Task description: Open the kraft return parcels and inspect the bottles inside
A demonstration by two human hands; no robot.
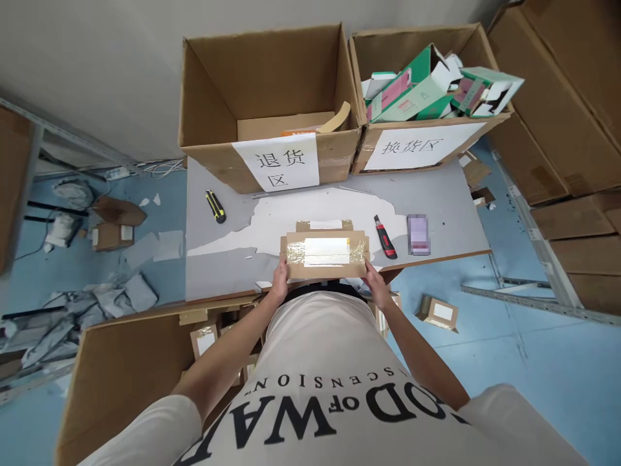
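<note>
A flat cardboard box (295, 262) with a white label and clear tape at both ends is held at the table's front edge, close to my body. My left hand (280, 281) grips its left end, and my right hand (377, 285) is closed on its right end. Just beyond it shows another strip of cardboard (301, 226) with a white label; I cannot tell whether it is a separate box. A red and black utility knife (386, 239) lies to the right, beside a blurred purple phone-like object (418, 234). Further left lies a yellow and black utility knife (216, 206).
Two large labelled cartons stand along the table's back: the left carton (208, 155) and the right carton (359, 155), filled with green boxes (412, 97). A big open carton (130, 375) with small boxes sits at lower left. One small box (438, 313) lies on the floor.
</note>
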